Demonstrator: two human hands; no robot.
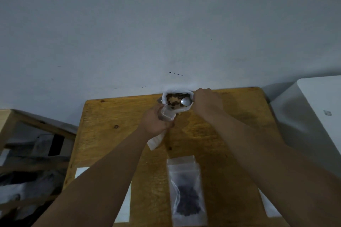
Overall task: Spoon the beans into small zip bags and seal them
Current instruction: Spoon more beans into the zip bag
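**Spoon over the beans at the far edge**

The left hand [154, 121] is wrapped tight round a small zip bag [166, 113], its mouth up, touching the white sack [186, 109] at the table's [110, 116] far edge. The right hand [206, 103] curls over the spoon [186, 101]. The handle is hidden under the fingers and the bowl sits over the beans [177, 97] in the open sack. At the near edge, mid-way across, a filled zip bag [186, 190] lies flat. A white sheet [125, 206] lies by the near left corner.
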